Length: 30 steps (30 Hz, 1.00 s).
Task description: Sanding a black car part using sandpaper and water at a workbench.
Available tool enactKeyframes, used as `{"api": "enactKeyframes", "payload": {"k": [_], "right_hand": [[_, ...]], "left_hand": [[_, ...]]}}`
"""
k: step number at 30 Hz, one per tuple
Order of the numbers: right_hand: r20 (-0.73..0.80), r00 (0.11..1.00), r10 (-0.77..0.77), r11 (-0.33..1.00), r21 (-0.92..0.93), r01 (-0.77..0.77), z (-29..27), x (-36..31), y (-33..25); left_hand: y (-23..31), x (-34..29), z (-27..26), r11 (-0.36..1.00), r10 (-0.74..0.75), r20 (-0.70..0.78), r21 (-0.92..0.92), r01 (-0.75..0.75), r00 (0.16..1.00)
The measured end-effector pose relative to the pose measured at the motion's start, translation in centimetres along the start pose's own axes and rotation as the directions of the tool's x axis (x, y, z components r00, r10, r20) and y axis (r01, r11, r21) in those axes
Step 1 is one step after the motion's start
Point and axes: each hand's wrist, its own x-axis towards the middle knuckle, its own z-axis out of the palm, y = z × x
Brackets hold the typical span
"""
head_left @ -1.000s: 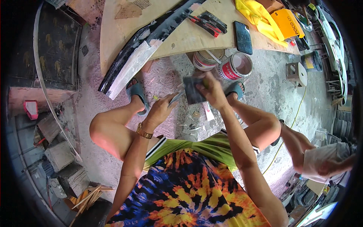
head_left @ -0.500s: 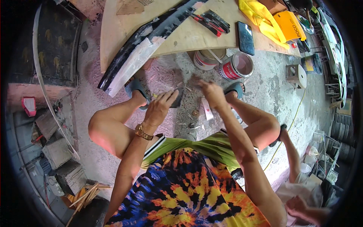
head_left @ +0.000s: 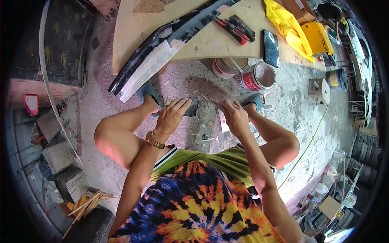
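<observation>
My left hand [head_left: 173, 117], with a gold watch on its wrist, is closed on the edge of a dark flat rectangular sheet [head_left: 192, 107]. To the right, my right hand [head_left: 235, 117] grips a thin dark flat piece [head_left: 219, 106], seen nearly edge-on. The two pieces are apart, both held low between my bent knees. Beyond them an open red-and-white can [head_left: 248, 81] of pale paste stands beside a second can [head_left: 221, 69] with a stick across its top. A white-and-red slip [head_left: 224, 122] lies under my right hand, partly hidden.
A wooden board [head_left: 194, 50] ahead carries a long black strip with pale filler [head_left: 150, 60], red-and-black cutters [head_left: 236, 30], a phone [head_left: 270, 47], yellow cloth [head_left: 288, 30] and a yellow box [head_left: 317, 38]. At right stand a white stool [head_left: 320, 91] and a bucket [head_left: 337, 79]. A yellow cord [head_left: 304, 148] crosses the floor.
My right hand has come slightly down, and its thin piece shows more sharply. The left hand keeps hold of its sheet. The person at the lower right has gone from view.
</observation>
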Motion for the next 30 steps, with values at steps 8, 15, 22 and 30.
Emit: {"api": "enactKeyframes", "payload": {"k": [8,15,22,30], "right_hand": [[0.002,0.997,0.076,0.996,0.04,-0.076,4.5,1.6,9.4],[-0.094,0.786,0.612,0.665,0.598,-0.446,0.7,-2.2,15.5],[0.01,0.517,0.856,0.187,0.926,-0.327,-8.3,-1.0,24.0],[-0.421,0.615,0.667,0.732,0.526,-0.433,-8.8,5.9,31.8]], "left_hand": [[0.6,1.1,-0.1,0.992,0.107,-0.136,-0.046,-0.114,0.985],[-3.3,-2.4,3.1,0.792,-0.459,0.226,-0.334,0.511,0.859],[-1.6,-0.4,5.3,0.725,-0.383,0.268,-0.506,0.468,0.884],[0.9,3.0,4.3,0.053,-0.413,0.484,-0.833,0.55,0.772]]}}
